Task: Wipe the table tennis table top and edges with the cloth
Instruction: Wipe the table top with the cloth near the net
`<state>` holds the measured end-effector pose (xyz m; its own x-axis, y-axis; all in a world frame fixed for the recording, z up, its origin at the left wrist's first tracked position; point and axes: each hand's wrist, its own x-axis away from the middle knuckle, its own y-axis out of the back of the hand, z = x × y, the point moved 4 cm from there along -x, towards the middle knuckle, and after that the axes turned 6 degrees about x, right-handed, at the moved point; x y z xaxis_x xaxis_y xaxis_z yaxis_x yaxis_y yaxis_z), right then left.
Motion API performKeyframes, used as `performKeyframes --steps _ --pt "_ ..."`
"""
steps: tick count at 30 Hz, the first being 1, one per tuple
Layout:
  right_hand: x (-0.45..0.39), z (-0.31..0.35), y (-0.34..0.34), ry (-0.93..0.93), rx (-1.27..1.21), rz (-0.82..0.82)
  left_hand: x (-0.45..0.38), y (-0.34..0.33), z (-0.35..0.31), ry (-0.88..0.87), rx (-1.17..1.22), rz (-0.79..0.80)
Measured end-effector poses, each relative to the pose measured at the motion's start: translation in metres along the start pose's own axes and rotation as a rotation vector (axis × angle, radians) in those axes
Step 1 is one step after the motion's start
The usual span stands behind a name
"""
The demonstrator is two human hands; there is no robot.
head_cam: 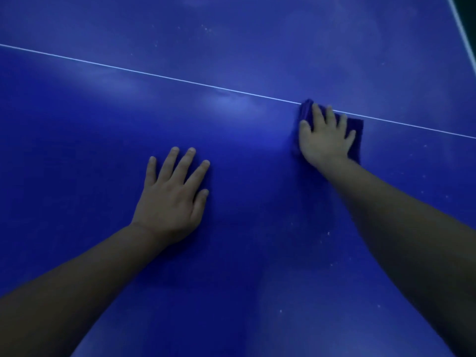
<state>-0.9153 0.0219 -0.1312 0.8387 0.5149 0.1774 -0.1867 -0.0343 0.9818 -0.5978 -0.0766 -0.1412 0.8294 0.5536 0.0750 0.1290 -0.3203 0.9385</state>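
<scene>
The blue table tennis table top (231,34) fills the view, crossed by a thin white centre line (159,76). A dark blue cloth (356,130) lies flat on the table right at that line. My right hand (325,135) presses on it with straight, spread fingers, covering most of it. My left hand (172,197) rests flat on the bare table surface, fingers spread, to the left of the cloth and nearer to me. Both forearms reach in from the bottom corners.
A white line marks the table's edge (461,29) at the upper right, with dark floor beyond it. Pale dusty smears (231,103) and small white specks show on the surface, mostly beyond the centre line and to the right.
</scene>
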Motion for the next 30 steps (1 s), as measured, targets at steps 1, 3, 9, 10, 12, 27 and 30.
performKeyframes --steps 1,3,9,10,12,27,30 --pt "0.009 0.02 -0.005 0.047 0.007 -0.014 0.0 0.0 0.0 0.003 0.0 -0.001" --pt "0.063 0.05 -0.017 0.295 0.064 -0.075 0.0 -0.001 -0.002 0.003 0.006 0.003" --pt "0.16 -0.027 -0.027 0.772 0.194 0.013 0.003 0.002 -0.001 -0.021 -0.013 0.033" --pt "0.133 -0.036 -0.02 0.661 0.185 -0.013 0.005 0.001 -0.002 -0.027 -0.017 0.039" --pt "0.079 -0.034 -0.009 0.307 0.086 -0.018 0.013 0.0 -0.006 -0.033 -0.026 0.045" --pt "0.118 -0.025 -0.022 0.249 0.054 0.005 0.065 -0.012 -0.025 0.031 0.005 0.015" --pt "0.164 0.02 -0.035 0.289 0.059 -0.097 0.074 -0.016 -0.03 0.039 0.012 0.006"
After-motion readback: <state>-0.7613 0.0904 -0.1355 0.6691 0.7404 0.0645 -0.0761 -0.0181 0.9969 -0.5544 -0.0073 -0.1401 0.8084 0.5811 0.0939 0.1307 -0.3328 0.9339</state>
